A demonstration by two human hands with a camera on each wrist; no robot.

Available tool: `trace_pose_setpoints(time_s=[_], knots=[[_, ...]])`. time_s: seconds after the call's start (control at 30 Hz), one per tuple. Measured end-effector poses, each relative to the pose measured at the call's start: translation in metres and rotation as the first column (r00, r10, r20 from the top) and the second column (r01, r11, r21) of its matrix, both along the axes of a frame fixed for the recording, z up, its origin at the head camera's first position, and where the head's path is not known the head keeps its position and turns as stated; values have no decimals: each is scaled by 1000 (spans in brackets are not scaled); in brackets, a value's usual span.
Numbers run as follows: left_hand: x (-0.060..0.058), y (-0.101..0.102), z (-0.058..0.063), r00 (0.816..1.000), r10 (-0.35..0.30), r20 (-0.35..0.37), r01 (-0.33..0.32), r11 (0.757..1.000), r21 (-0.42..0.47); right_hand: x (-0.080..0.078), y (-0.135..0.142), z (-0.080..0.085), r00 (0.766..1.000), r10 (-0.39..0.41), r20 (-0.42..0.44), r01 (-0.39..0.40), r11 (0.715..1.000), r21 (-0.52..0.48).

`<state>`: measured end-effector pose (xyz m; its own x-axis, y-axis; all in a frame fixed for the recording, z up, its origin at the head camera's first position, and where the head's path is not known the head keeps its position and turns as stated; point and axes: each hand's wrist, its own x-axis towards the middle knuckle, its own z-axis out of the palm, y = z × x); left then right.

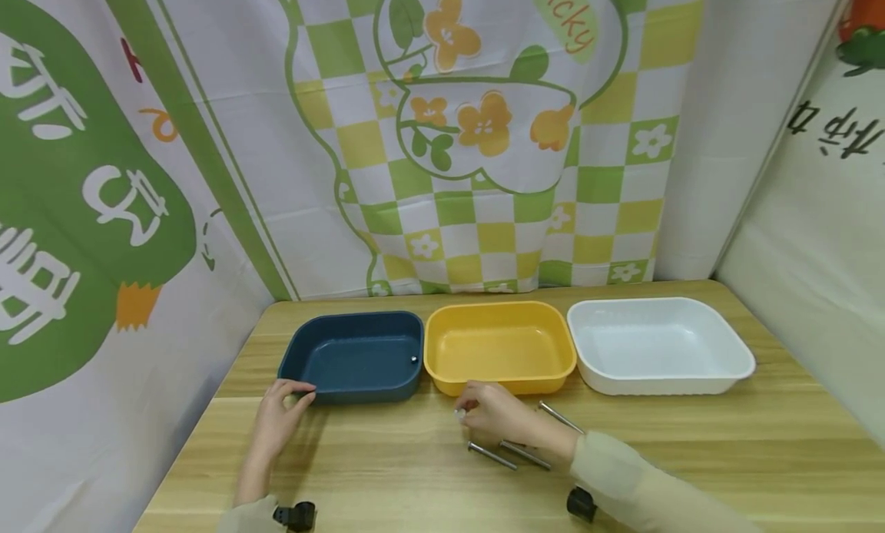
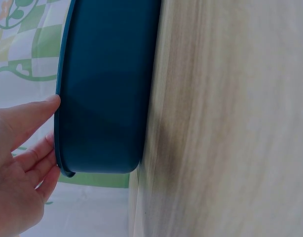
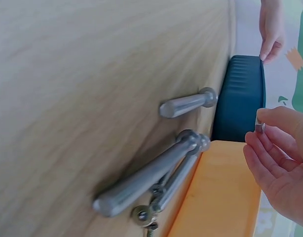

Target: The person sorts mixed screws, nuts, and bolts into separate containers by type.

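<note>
My left hand pinches the rim of the dark blue tray at its front left corner; the left wrist view shows the thumb on the rim and the other fingers close by it. A small silver metal piece, nut-like, is pinched between thumb and forefinger of my right hand, in front of the yellow tray. Beneath and beside that hand lie long metal bolts on the table. A tiny shiny piece sits inside the blue tray at its right.
To the right of the yellow tray stands a white tray, the three in a row on the wooden table. Smaller metal hardware lies among the bolts in the right wrist view. A patterned cloth hangs behind.
</note>
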<state>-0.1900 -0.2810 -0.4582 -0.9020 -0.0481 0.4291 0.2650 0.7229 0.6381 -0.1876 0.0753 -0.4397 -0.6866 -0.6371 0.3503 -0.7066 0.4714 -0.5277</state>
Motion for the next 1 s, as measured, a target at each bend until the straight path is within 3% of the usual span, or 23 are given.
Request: trace_pose_setpoints(time_s=[0.43, 0.9, 1.0], knots=[[1, -1, -1, 1000, 1, -29, -1, 1000, -15, -7, -14, 10, 1000, 12, 6, -11, 997, -76], [0, 0, -1, 999, 3, -33, -3, 1000, -13, -20, -29, 18, 994, -13, 109, 27, 991, -128], [-1, 0, -1, 999, 5, -34, -5, 1000, -18, -22, -33, 21, 995, -21, 95, 34, 990, -133]])
